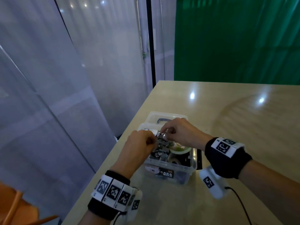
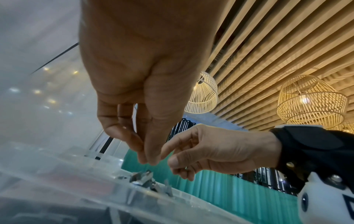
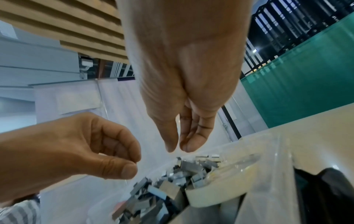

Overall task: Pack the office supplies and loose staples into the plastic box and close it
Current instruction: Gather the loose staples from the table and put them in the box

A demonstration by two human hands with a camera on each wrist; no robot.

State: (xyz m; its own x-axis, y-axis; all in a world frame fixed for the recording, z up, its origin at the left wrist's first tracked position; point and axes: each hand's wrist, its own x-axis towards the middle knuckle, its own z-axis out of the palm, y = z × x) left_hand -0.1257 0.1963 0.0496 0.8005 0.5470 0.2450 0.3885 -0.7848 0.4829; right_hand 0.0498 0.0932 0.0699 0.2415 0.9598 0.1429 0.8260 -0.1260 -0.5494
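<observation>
Wooden table (image 1: 227, 120) fills the right half of the head view; clear plastic box (image 1: 168, 166) (label reads CASA BOX) sits near its left edge, at about 6 o'clock of the frame centre. Lid (image 1: 164, 117) lies flat just beyond the box at its 12 o'clock, dark handle showing, so the box is open and closing is not yet done.

Inside the box: heap of loose staples (image 1: 162, 146) in short grey strips piled on the left side, mounding up to rim level; a pale green tape roll (image 1: 180, 149) to the heap's 3 o'clock; dark items below it, too dim to name.

Both hands hover right over the heap. Left hand (image 1: 138, 148) at the heap's 9 o'clock, fingers curled in, thumb against index. Cannot tell if a staple is pinched (nothing visible between the tips in either wrist view). Right hand (image 1: 178, 132) at the heap's 1 o'clock, thumb and fingers drawn close, narrow gap at the tips in the right wrist view, nothing seen held.

Key relation: staples lie straight below both sets of fingertips, strips pointing every which way, no common long axis. Both hands are about equally near. Judgement: staple transfer looks nearly finished; the lid at 12 o'clock is closer to the right hand.
</observation>
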